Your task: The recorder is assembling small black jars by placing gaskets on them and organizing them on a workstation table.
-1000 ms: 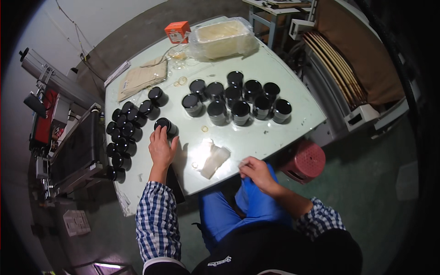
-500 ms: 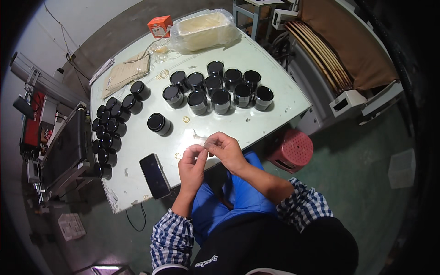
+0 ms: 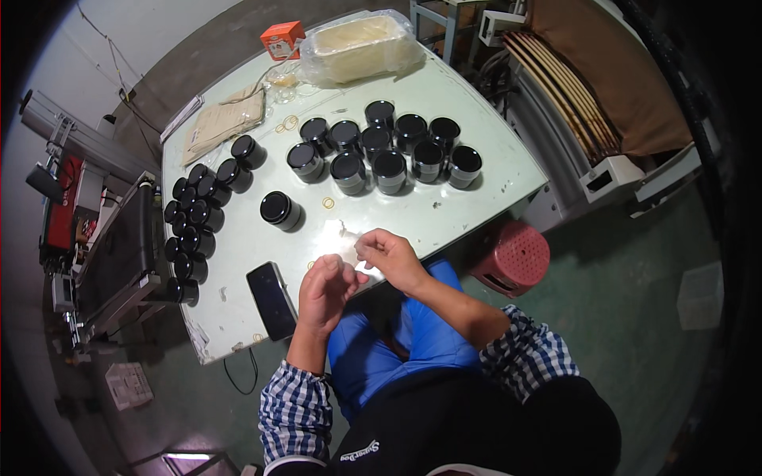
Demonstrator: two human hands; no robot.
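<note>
Above the near edge of the table my two hands are held close together. My right hand (image 3: pixel 389 255) pinches with thumb and fingertips; a thin, clear scrap seems to be there, too small to make out. Beside it, my left hand (image 3: pixel 327 289) has its palm turned up, the fingers loosely bent and apart, with nothing visible in them. The closest jar, a black-lidded one (image 3: pixel 279 209), stands alone beyond my left hand. A dark-screened phone (image 3: pixel 272 301) lies left of that hand. Thin yellow rings (image 3: pixel 329 203) rest on the tabletop between the jars and my hands.
Several black-lidded jars (image 3: pixel 389 168) stand grouped at the table's middle right, and several dark jars (image 3: pixel 206 214) line its left side. Farther back are brown paper bags (image 3: pixel 222 128), an orange box (image 3: pixel 282 40) and a plastic-wrapped tub (image 3: pixel 361 51). A red stool (image 3: pixel 514 258) stands at the right.
My left hand has come away from my right, turning palm up as its pinch loosened. The right hand keeps its pinch in nearly the same place. The whole view has shifted slightly.
</note>
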